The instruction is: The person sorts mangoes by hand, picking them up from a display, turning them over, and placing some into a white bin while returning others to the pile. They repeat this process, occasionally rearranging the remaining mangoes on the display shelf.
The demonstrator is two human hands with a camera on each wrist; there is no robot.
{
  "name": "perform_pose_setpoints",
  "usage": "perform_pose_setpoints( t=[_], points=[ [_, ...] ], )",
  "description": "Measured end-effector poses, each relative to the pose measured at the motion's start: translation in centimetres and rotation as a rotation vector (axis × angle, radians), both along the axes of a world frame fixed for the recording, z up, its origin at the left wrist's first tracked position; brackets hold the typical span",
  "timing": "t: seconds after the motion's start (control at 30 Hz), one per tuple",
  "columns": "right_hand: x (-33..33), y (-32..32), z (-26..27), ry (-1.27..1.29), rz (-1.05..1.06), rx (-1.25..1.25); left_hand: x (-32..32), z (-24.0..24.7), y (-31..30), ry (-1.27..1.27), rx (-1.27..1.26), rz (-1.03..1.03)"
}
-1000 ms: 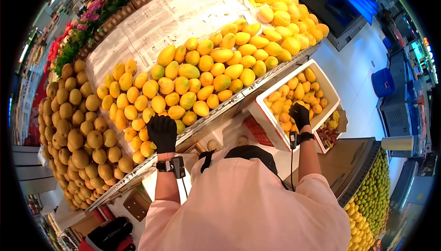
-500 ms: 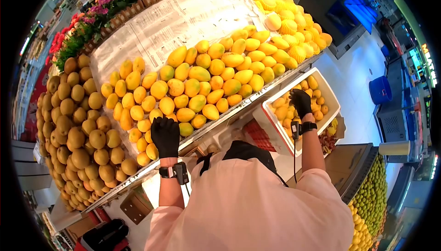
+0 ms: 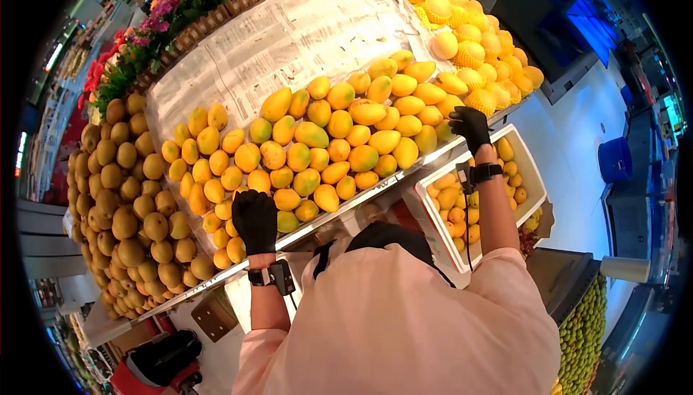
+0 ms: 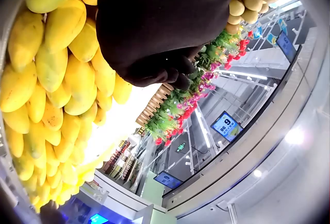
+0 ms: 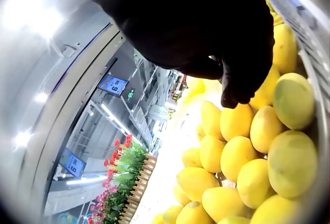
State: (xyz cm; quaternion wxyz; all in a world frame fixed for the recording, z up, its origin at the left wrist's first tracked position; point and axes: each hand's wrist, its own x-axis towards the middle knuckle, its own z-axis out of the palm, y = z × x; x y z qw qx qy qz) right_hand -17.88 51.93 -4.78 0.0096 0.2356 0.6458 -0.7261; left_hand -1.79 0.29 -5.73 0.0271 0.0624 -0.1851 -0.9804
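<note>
Several yellow mangoes (image 3: pixel 311 134) lie in rows on the sloped stand. My black-gloved left hand (image 3: pixel 254 220) rests at the stand's front edge beside the lower mangoes, its fingers loosely curled with no fruit showing in them. In the left wrist view, the same hand (image 4: pixel 154 28) sits beside the mango rows. My gloved right hand (image 3: pixel 471 129) is over the stand's right front edge, fingertips close to the end mangoes. Seen from the right wrist, this hand (image 5: pixel 206 33) has bent fingers pointing down at the mangoes (image 5: pixel 237 121); its palm is hidden, so I cannot tell whether it holds one.
A white foam box (image 3: pixel 530 178) of mangoes stands below the right forearm. Brown round fruit (image 3: pixel 124 223) is heaped at left, and net-wrapped yellow fruit (image 3: pixel 471 54) at the far right. Newspaper (image 3: pixel 271 37) covers the upper stand; flowers (image 3: pixel 173 12) behind a small fence line its back.
My right hand has risen out of the foam box and moved forward to the stand's right edge. The left hand stays at the front edge of the mangoes.
</note>
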Motion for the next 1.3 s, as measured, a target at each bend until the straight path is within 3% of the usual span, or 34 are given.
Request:
perform_pose_setpoints(
  t=[0.1,0.23,0.4,0.5,0.57,0.77,1.0,1.2,1.3],
  points=[
    [-3.6,-0.2,0.4,0.034,0.113,-0.019,-0.1,1.6,1.1,0.08,-0.189,-0.083],
    [-8.1,-1.7,0.5,0.092,0.137,-0.01,-0.6,1.4,1.8,-0.027,-0.023,0.037],
    [-13.3,-2.8,-0.2,0.121,0.216,0.246,-0.7,2.3,3.2,-0.021,-0.163,0.039],
    [-14.7,-3.3,0.6,-0.011,0.313,0.203,-0.6,2.5,3.9,-0.115,-0.127,0.152],
    [-16.9,-2.4,-2.0,-0.013,0.394,0.199,-0.4,2.3,4.2,-0.094,-0.167,0.162],
    [-17.8,-3.4,-2.1,-0.097,0.34,0.196,-0.4,3.3,5.6,-0.075,-0.163,0.187],
    [-18.6,-2.5,-2.6,-0.083,0.358,0.484,-0.5,2.7,5.9,-0.04,-0.101,0.173],
    [-19.5,-2.6,-3.8,-0.133,0.333,0.405,-0.5,2.7,6.1,0.026,-0.367,0.156],
    [-19.0,-2.9,-3.5,-0.097,0.335,0.239,-0.8,1.7,5.7,0.043,-0.194,0.121]
  ],
)
